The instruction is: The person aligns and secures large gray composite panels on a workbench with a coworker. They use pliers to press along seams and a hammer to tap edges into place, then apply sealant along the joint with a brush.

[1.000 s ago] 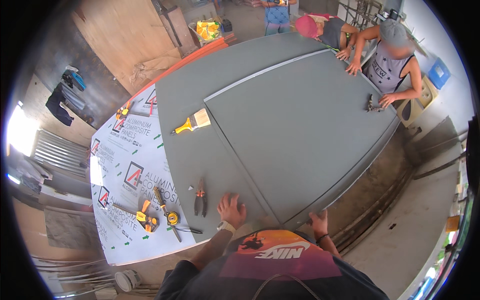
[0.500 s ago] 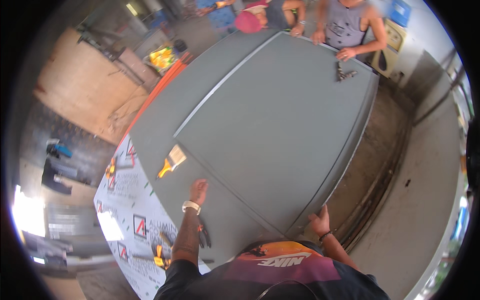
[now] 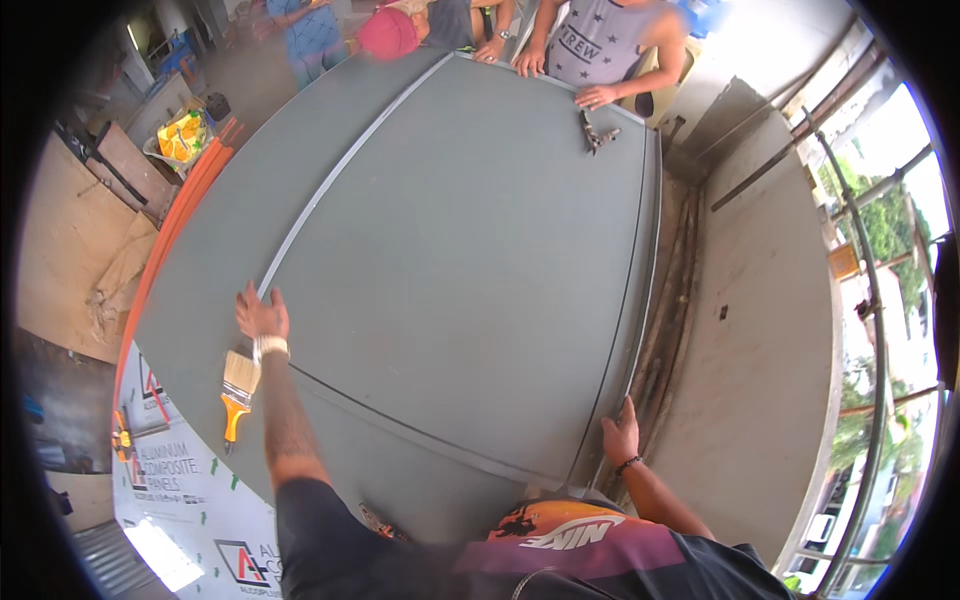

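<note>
- A large grey panel (image 3: 470,270) is shown lying flat on a wider grey sheet (image 3: 220,270); it fills the centre of the view, its far end running to 12 o'clock and its near corner lying at 6 o'clock.
- The left hand (image 3: 261,315) is laid flat at the panel's left edge, at 9 o'clock; the fingers (image 3: 246,296) are spread and released, and nothing is grasped.
- The right hand (image 3: 621,436) is set at the panel's near right corner, at 5 o'clock; the fingers appear curled over the rim, though how firmly the edge is gripped cannot be told.
- A paintbrush (image 3: 237,384) with an orange handle is seen on the sheet just beside the left wrist, at 8 o'clock, apart from the panel.
- At 12 o'clock the hands of other people (image 3: 598,96) rest on the far edge, with a small metal tool (image 3: 594,132) lying on the panel near them.
- A white printed sheet (image 3: 190,500) is visible beneath the grey one at 7 o'clock.
- Judgement: a panel this wide is best steadied with flat palms kept well apart at the edges, so that flexing is limited.
- Judgement: any shift is best matched with the far-end holders, and the brush and the loose tool are best kept from sliding.
</note>
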Demonstrator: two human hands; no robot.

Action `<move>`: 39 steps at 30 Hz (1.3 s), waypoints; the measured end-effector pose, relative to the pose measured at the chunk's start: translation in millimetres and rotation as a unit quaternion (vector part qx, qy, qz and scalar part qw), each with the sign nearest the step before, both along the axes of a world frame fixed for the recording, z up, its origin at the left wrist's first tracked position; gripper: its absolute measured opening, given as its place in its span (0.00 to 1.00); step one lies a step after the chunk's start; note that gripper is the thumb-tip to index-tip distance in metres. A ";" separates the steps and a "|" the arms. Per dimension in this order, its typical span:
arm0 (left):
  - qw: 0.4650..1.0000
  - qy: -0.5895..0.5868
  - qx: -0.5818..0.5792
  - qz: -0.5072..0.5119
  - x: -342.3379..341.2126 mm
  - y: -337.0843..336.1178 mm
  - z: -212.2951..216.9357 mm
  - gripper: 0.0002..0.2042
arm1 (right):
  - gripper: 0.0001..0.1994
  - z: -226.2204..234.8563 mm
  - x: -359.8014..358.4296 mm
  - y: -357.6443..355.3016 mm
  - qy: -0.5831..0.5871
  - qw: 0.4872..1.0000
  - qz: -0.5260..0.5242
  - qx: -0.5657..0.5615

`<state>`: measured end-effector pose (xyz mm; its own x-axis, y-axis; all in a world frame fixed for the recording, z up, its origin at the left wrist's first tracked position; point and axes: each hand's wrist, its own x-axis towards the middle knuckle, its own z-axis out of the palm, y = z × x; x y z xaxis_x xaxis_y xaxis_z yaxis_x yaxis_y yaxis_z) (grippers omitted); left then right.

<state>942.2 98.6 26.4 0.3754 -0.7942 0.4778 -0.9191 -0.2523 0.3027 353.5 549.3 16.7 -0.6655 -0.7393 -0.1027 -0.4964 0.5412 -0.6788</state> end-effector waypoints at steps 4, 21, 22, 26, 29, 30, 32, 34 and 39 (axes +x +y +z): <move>0.989 0.029 0.142 -0.015 1.5 -58.9 -24.4 0.25 | 0.31 0.5 -21.5 -4.1 0.008 0.999 -0.010 0.046; 0.987 0.002 0.075 -0.142 83.6 -66.8 -72.9 0.12 | 0.29 33.7 -18.6 -16.5 0.006 0.999 0.018 0.035; 0.988 -0.005 0.058 -0.142 91.6 -64.6 -71.3 0.10 | 0.30 35.7 -16.1 -19.1 0.005 0.999 0.018 0.046; 0.981 0.031 0.055 -0.181 60.5 -54.7 -68.6 0.08 | 0.35 8.5 -30.3 5.7 0.094 0.995 0.029 0.021; 0.989 0.012 0.051 -0.142 63.0 -30.4 -71.4 0.09 | 0.37 20.6 -30.0 4.9 0.017 0.998 -0.011 0.052; 0.988 0.022 0.024 -0.153 69.6 -30.6 -71.3 0.09 | 0.36 36.3 -24.9 -4.8 -0.015 0.995 -0.013 0.094; 0.986 0.009 0.033 -0.165 64.9 -32.7 -67.7 0.09 | 0.36 36.0 -20.9 -6.4 -0.032 0.996 -0.027 0.074; 0.988 0.011 0.050 -0.143 59.1 -36.0 -63.8 0.08 | 0.35 33.8 -21.4 -9.0 -0.037 0.997 -0.022 0.071; 0.988 0.010 0.055 -0.141 61.1 -41.6 -64.8 0.09 | 0.34 21.1 -25.6 -1.3 -0.042 0.997 -0.014 0.057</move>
